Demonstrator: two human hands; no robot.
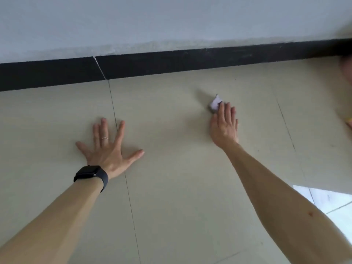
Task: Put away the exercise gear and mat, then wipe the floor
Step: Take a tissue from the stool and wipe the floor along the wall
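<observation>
Both your arms reach straight forward. Your left hand [109,149] lies flat on the tiled floor [171,187], fingers spread wide, holding nothing. Your right hand [224,127], fingers straight and together, presses a crumpled pale wipe [214,104] against the floor near the black baseboard [152,63].

The floor [171,197] is laid with large beige tiles, divided by thin dark joints [131,206] that run toward the wall. Along its far edge stands a black skirting board [190,61] with one pale slanted seam [99,67] in its left part, and above it rises a plain pale grey wall [171,20], a little uneven just over the board. At the lower right a bright patch of sunlight [333,199] lies on the tiles.
</observation>
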